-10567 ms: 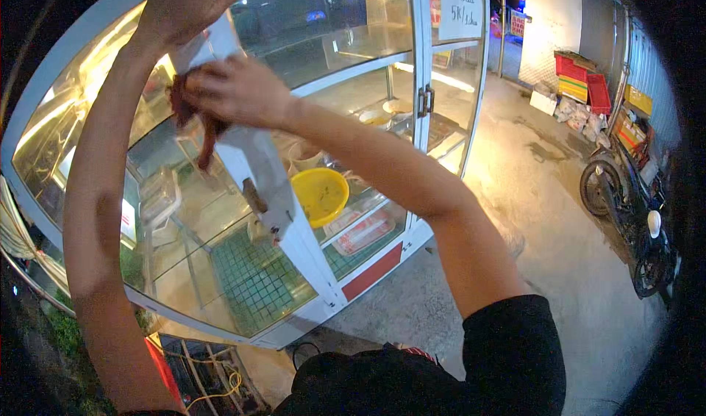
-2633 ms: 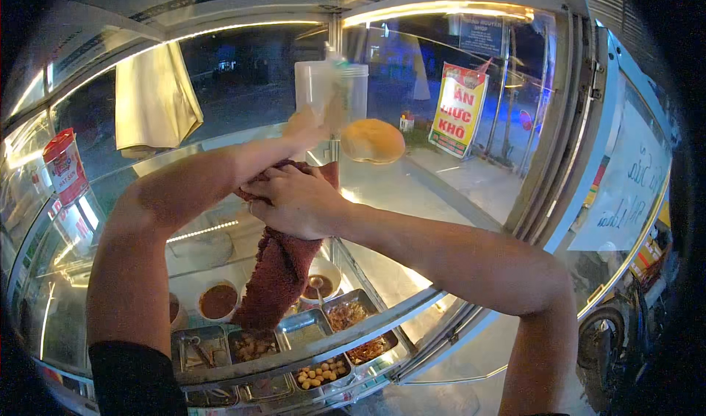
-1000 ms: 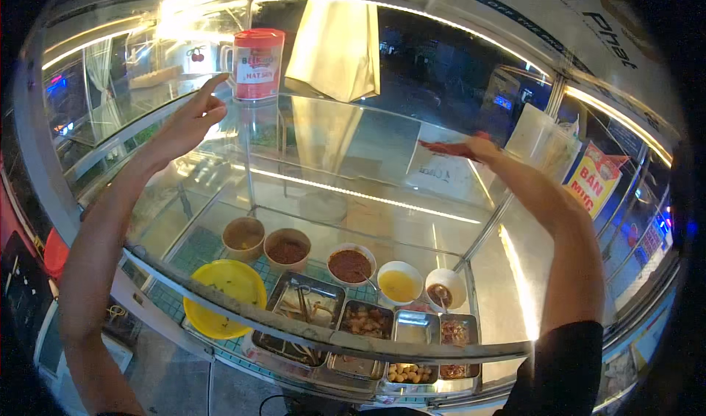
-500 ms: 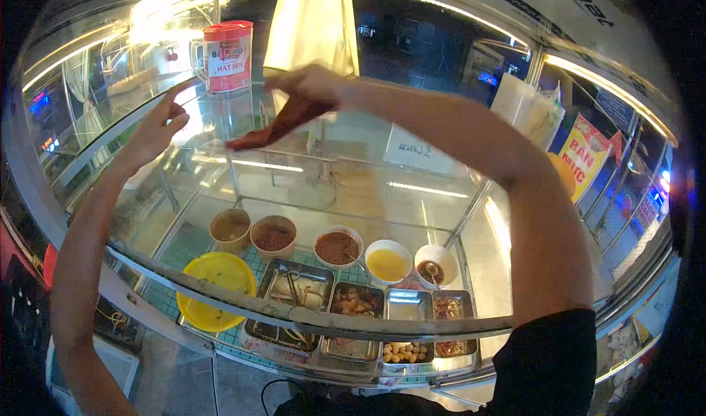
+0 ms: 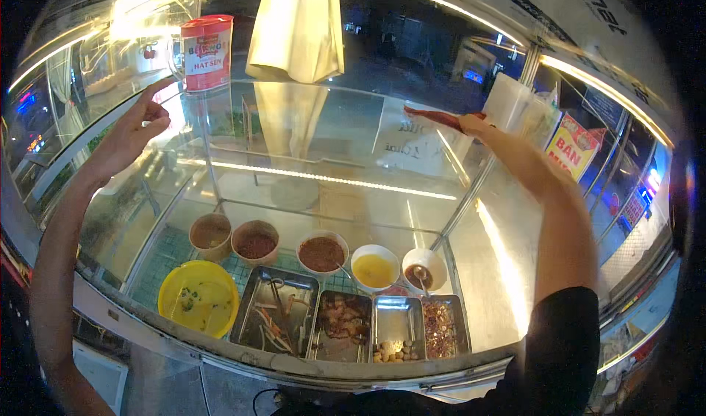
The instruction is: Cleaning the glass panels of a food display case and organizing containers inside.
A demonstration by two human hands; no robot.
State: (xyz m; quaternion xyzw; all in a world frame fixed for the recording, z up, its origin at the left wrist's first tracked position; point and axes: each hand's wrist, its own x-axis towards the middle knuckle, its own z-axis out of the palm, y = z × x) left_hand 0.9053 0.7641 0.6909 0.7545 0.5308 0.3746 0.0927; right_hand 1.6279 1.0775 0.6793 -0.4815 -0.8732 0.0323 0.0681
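Note:
My right hand (image 5: pixel 476 126) is closed on a dark red cloth (image 5: pixel 435 116), stretched flat over the cabinet's glass top (image 5: pixel 353 111), at the far right near a sheet of paper. My left hand (image 5: pixel 131 133) is at the left edge of the glass, index finger pointing forward and other fingers partly curled, with nothing seen in it. Its fingertip comes close to the handle of a red-lidded plastic pitcher (image 5: pixel 207 56) on the glass; I cannot tell whether they touch.
Below the glass stand a yellow basin (image 5: pixel 197 324), several bowls of sauces including a yellow one (image 5: pixel 373 269), and metal trays of food (image 5: pixel 346 326). A pale cloth (image 5: pixel 294 34) hangs at the back. Translucent containers (image 5: pixel 507 100) stand at the far right.
My right hand has swept the red cloth from the left middle of the glass to the far right. My left hand stays by the pitcher while the view has shifted slightly.

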